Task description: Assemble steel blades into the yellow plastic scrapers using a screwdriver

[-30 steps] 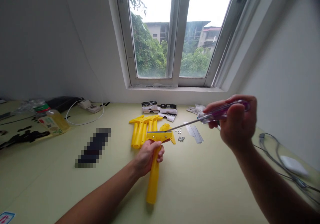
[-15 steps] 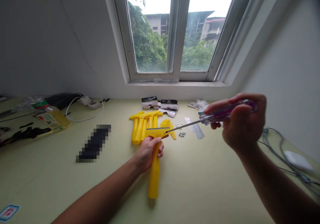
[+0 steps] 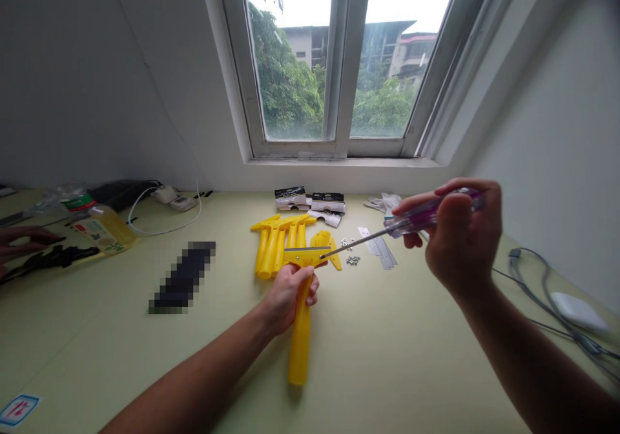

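My left hand (image 3: 285, 298) is closed around the neck of a yellow plastic scraper (image 3: 299, 347), whose handle points toward me. A grey blade strip edges the scraper's head, and a screw shows at each side of it. In my right hand (image 3: 460, 247) is a screwdriver (image 3: 411, 219) with a clear and purple handle. Its tip meets the screw on the head's right side. Behind lie several more yellow scraper bodies (image 3: 265, 253) and loose yellow head plates (image 3: 335, 253). Small screws (image 3: 353, 261) and flat metal blades (image 3: 382, 252) lie to the right.
Black-and-white packages (image 3: 327, 201) and gloves (image 3: 385, 203) lie by the wall. At left are a drink bottle (image 3: 109, 226), a pixelated dark object (image 3: 183, 278) and another person's hand (image 3: 24, 239). Cables (image 3: 547, 285) and a white box (image 3: 578, 311) occupy the right.
My right hand has shifted slightly left, with the screwdriver tip still at the right screw. Another person's hand has come into view at the far left. The scraper has barely moved.
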Demonstrator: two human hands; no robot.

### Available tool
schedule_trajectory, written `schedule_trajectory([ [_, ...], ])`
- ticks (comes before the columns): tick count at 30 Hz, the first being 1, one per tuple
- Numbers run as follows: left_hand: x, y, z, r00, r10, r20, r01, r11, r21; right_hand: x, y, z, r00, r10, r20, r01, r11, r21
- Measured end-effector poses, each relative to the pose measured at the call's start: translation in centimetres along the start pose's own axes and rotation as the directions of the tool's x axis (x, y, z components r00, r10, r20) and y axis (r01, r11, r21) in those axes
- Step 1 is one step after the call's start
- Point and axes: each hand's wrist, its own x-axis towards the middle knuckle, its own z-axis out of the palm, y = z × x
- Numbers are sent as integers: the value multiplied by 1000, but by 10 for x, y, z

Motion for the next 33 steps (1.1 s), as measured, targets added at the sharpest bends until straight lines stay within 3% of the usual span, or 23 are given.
schedule_trajectory([
  [8, -1, -1, 2, 1000, -2, 24, 2, 1000, 0, 12, 12, -2, 976, 164, -146, -171, 985, -34],
  [33, 0, -3, -1, 1000, -15, 10, 15, 1000, 3, 10, 13, -4, 995, 80, -61, -80, 997, 12],
])
